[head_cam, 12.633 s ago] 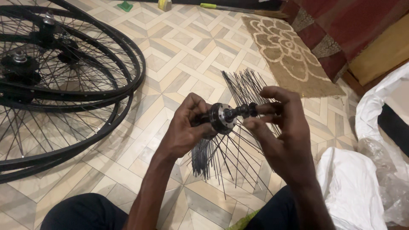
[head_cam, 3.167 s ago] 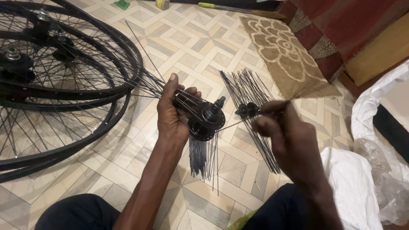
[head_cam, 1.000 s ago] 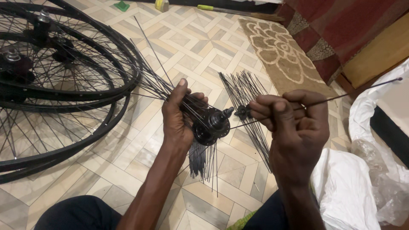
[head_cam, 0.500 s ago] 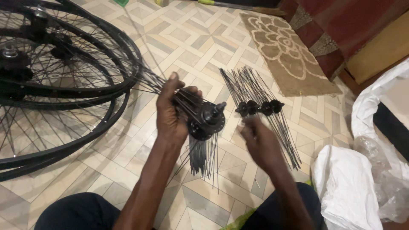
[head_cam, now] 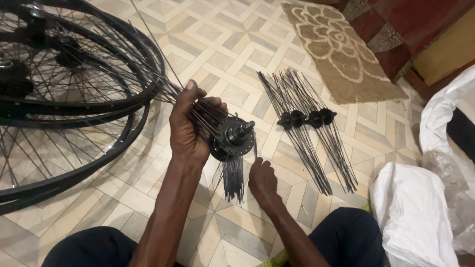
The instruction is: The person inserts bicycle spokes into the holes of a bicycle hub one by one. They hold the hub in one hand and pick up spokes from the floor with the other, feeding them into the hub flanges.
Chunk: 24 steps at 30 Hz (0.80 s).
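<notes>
Left hand [head_cam: 190, 128] clenched around black wheel hub [head_cam: 232, 139] and its spoke bundle [head_cam: 232, 178], right hand [head_cam: 262, 180] pinching hanging spokes below, spare hubs [head_cam: 307, 118] lying right on tiled floor [head_cam: 237, 44]

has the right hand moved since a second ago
Yes. The right hand has dropped from beside the hub to below it, toward the person, away from the floor mat.

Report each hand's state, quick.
Left hand: closed around the wheel hub and its gathered spokes.
Right hand: fingers at the hanging spokes; grip cannot be told.
</notes>
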Each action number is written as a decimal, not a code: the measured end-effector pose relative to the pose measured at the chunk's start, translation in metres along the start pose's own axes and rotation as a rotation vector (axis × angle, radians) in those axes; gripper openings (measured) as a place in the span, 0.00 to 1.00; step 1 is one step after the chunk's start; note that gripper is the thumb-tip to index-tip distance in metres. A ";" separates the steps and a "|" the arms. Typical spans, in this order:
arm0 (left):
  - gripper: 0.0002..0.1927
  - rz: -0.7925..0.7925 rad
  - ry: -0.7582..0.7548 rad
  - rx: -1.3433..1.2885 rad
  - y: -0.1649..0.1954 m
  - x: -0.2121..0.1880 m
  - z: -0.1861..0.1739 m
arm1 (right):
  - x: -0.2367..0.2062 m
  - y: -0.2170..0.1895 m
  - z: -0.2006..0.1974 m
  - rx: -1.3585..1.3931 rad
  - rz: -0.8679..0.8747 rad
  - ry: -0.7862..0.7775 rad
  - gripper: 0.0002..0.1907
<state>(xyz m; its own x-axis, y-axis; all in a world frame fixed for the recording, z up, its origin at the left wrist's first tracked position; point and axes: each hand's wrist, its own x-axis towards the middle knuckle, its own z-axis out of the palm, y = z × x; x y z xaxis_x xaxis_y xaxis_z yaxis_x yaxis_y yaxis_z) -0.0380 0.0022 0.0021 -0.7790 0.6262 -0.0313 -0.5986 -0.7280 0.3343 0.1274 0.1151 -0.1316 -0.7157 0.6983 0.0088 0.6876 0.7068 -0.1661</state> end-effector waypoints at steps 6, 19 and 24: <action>0.17 -0.023 0.017 -0.001 -0.004 0.001 0.002 | 0.012 0.028 -0.017 0.053 0.205 -0.332 0.27; 0.16 -0.001 -0.028 0.081 -0.011 -0.005 -0.001 | -0.023 0.107 0.005 0.776 0.252 0.040 0.13; 0.17 0.003 0.001 0.088 -0.014 -0.006 -0.003 | -0.041 0.085 -0.019 1.411 0.151 0.168 0.11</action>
<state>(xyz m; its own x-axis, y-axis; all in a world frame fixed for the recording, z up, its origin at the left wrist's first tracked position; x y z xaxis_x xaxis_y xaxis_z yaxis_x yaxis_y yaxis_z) -0.0260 0.0081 -0.0054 -0.7808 0.6240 -0.0308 -0.5777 -0.7023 0.4161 0.2177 0.1489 -0.1274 -0.5570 0.8305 0.0010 -0.0121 -0.0069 -0.9999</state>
